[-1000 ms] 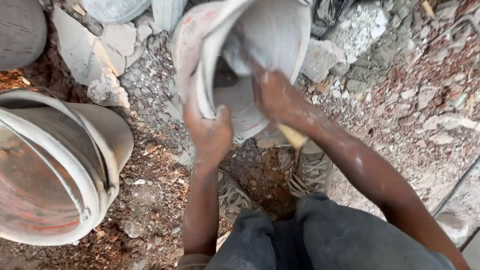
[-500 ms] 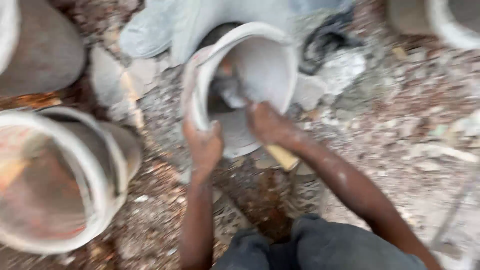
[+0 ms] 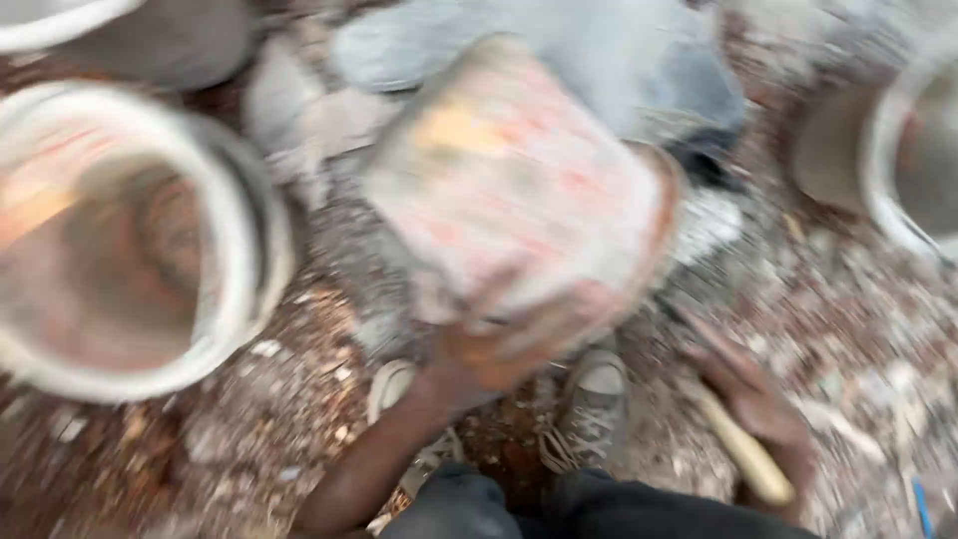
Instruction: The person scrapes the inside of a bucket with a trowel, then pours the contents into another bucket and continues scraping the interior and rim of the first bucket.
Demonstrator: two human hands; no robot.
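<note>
Gripping the near rim of a tilted, dirt-caked bucket (image 3: 519, 190) at the centre of the frame, the person's left hand (image 3: 489, 354) is closed on its edge, with the bucket's outer wall turned toward the camera and its mouth facing away; the right hand (image 3: 753, 399), low at the right, is wrapped around a pale wooden handle (image 3: 743, 454), the tool's working end hidden; to handle the bucket well in this tilt, the grip would seem best kept firm on the rim and the tool kept clear of the feet, since the blur suggests quick movement; two worn grey shoes (image 3: 594, 404) stand just below the bucket on rubble-strewn ground (image 3: 299, 419) of gravel, reddish earth and broken grey chunks; a large round white-rimmed tub (image 3: 130, 240) sits at the left, another rounded container (image 3: 898, 150) at the right edge, and a pale sack-like heap (image 3: 619, 60) lies behind the bucket at the top.
</note>
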